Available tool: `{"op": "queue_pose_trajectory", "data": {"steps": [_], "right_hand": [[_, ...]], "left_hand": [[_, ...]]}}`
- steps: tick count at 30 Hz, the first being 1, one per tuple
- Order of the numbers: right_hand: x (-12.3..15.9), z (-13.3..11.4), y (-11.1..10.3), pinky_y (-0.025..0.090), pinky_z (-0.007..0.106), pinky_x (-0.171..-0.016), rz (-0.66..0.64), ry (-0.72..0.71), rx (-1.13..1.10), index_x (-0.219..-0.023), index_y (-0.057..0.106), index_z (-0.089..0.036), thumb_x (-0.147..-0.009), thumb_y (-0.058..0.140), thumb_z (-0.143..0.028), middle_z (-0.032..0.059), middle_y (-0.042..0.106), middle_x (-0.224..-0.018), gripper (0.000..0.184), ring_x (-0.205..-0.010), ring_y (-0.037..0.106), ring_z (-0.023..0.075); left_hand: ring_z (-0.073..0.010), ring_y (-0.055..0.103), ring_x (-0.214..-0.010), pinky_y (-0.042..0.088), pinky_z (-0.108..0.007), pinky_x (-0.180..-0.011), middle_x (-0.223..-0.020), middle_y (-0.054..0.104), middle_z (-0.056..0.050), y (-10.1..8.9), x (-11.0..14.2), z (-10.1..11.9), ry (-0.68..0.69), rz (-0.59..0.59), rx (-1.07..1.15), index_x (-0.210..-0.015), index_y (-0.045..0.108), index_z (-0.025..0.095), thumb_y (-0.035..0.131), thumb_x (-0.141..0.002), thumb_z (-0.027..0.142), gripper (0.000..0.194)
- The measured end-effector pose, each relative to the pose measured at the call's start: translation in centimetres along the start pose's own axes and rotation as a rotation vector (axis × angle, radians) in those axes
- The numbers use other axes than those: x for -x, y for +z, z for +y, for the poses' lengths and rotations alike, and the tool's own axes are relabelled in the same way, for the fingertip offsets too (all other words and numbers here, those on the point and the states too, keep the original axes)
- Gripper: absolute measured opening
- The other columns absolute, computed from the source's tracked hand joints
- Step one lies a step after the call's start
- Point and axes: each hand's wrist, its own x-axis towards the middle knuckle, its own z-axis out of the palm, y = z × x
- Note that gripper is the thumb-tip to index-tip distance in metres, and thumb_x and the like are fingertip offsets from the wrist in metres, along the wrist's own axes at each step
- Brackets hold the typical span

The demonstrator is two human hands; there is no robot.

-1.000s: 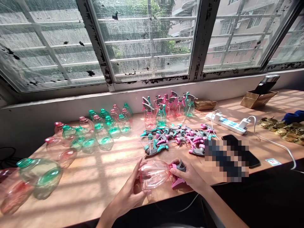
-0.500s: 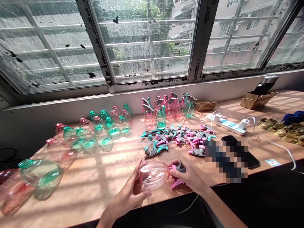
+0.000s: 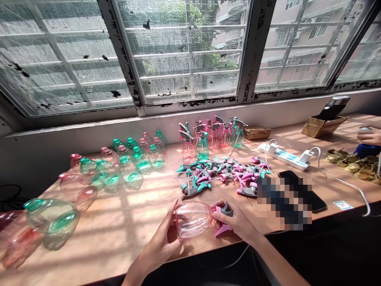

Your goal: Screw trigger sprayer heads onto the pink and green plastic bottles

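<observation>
A clear pink spray bottle (image 3: 195,219) lies sideways between my hands, just above the table's front edge. My left hand (image 3: 166,234) is curled round its base, thumb below and fingers behind. At the neck, my right hand (image 3: 238,222) grips the pink and grey trigger spray head (image 3: 224,228), its thumb and fingers on the pink collar. Part of the head is hidden by the fingers. Just beyond lies a pile of loose spray heads (image 3: 205,173) in pink, teal and grey.
Open pink and green bottles (image 3: 131,174) stand at the left. Bottles with heads fitted (image 3: 202,147) stand by the wall. On the right are a power strip (image 3: 284,156), a black phone (image 3: 318,200), gold metal pieces (image 3: 361,171), a cardboard box (image 3: 323,125) and another person's hand (image 3: 370,136).
My left fingers and thumb have shifted slightly on the bottle's base; the right hand stays at the collar. Another person's hand has come in at the far right over the blue item.
</observation>
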Motion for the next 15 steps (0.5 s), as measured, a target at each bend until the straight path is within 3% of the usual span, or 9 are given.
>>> {"op": "queue_pose_trajectory", "data": {"steps": [5, 8, 12, 15], "right_hand": [[0.0, 0.2, -0.2, 0.055, 0.029, -0.058, -0.022, 0.0, 0.014, -0.094, 0.068, -0.019, -0.083, 0.089, -0.05, -0.0031, 0.071, -0.069, 0.039, -0.061, 0.067, 0.017], [0.1, 0.1, -0.3, 0.056, 0.03, -0.059, -0.032, 0.014, 0.027, -0.096, 0.068, -0.019, -0.082, 0.089, -0.051, -0.0032, 0.071, -0.071, 0.041, -0.063, 0.068, 0.0182], [0.2, -0.3, -0.1, 0.055, 0.031, -0.063, -0.028, 0.021, 0.049, -0.1, 0.068, -0.019, -0.079, 0.092, -0.052, -0.0032, 0.071, -0.074, 0.045, -0.064, 0.069, 0.018], [0.3, -0.7, 0.1, 0.055, 0.031, -0.062, -0.036, 0.032, 0.024, -0.097, 0.067, -0.02, -0.079, 0.091, -0.055, -0.0033, 0.071, -0.071, 0.046, -0.063, 0.068, 0.0184]], "left_hand": [[-0.0328, 0.057, -0.144, 0.05, -0.043, -0.118, -0.174, 0.036, -0.012, -0.1, -0.3, -1.1, 0.027, -0.007, 0.033, -0.171, 0.014, 0.039, 0.068, -0.101, 0.045, 0.089], [-0.0364, 0.048, -0.153, 0.047, -0.046, -0.122, -0.176, 0.034, -0.011, -0.1, -0.2, -0.8, 0.019, -0.01, 0.037, -0.172, 0.009, 0.039, 0.075, -0.098, 0.042, 0.099], [-0.0375, 0.03, -0.163, 0.029, -0.05, -0.133, -0.181, 0.027, -0.007, -0.1, 0.1, 0.1, 0.013, -0.016, 0.019, -0.172, 0.014, 0.04, 0.086, -0.089, 0.034, 0.11], [-0.0378, 0.035, -0.161, 0.034, -0.051, -0.131, -0.181, 0.025, -0.008, -0.2, 0.2, 0.1, 0.01, -0.026, 0.019, -0.171, 0.015, 0.041, 0.083, -0.092, 0.035, 0.104]]}}
